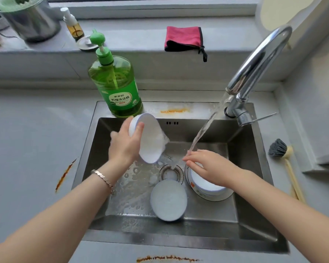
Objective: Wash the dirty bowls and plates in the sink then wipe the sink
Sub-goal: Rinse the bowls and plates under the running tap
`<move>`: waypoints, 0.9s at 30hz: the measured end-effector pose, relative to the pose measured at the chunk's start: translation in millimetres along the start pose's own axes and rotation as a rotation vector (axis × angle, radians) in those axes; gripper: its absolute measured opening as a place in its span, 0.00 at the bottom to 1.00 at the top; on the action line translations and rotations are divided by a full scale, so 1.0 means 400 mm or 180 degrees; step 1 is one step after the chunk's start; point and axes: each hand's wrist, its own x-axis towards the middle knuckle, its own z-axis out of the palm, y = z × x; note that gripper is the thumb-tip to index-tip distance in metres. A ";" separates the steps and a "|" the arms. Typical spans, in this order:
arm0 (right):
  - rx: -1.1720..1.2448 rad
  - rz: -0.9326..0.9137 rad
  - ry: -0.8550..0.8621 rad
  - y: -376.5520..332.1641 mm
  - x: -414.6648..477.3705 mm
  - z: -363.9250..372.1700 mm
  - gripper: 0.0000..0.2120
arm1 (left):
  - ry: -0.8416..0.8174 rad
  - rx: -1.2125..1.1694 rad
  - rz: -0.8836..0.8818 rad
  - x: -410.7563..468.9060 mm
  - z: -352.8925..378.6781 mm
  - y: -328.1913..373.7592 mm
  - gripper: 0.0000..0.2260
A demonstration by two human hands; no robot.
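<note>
While water runs from the chrome faucet into the steel sink, the left hand grips a tilted white bowl, with the thumb and fingers curled round its wall. This bowl is held above the basin floor at 10 o'clock from the drain, and suds cling to its edge on the stream side. The right hand holds nothing. Its fingers are straight and close together, and the fingertips meet the water stream at 2 o'clock from the drain. Directly below that hand, a second bowl sits on a patterned plate at 3 to 4 o'clock. A third bowl rests on the basin floor at 6 o'clock, just beside the drain. Foam covers the floor at 8 o'clock. A green detergent bottle stands on the sink rim at 11 o'clock. A pink cloth lies on the sill at 12 o'clock. A dish brush lies on the counter at 3 o'clock.
</note>
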 end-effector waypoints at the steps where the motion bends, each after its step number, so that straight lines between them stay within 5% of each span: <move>1: -0.0056 0.0023 -0.0010 0.006 -0.007 0.001 0.17 | 0.0061 0.0451 0.0132 0.001 -0.013 0.003 0.23; 5: -0.0128 0.0158 0.0030 0.008 -0.008 0.001 0.18 | 0.0383 0.1369 0.0690 -0.002 -0.054 0.006 0.25; 12: -0.0540 0.0239 -0.0067 -0.026 0.000 0.009 0.17 | 0.0324 0.1935 0.0346 -0.025 -0.100 -0.070 0.25; 19: 0.0623 -0.0491 -0.0283 -0.132 0.052 0.050 0.42 | -0.0375 -0.0174 0.0156 -0.069 0.003 -0.015 0.19; 22: 0.0996 -0.0707 -0.0279 -0.129 0.051 0.048 0.43 | -0.0480 -0.0890 0.0141 -0.072 0.025 0.045 0.15; 27: -0.1755 -0.1681 -0.0033 0.047 0.083 -0.002 0.36 | -0.1376 -0.0910 -0.0297 -0.061 -0.002 0.077 0.11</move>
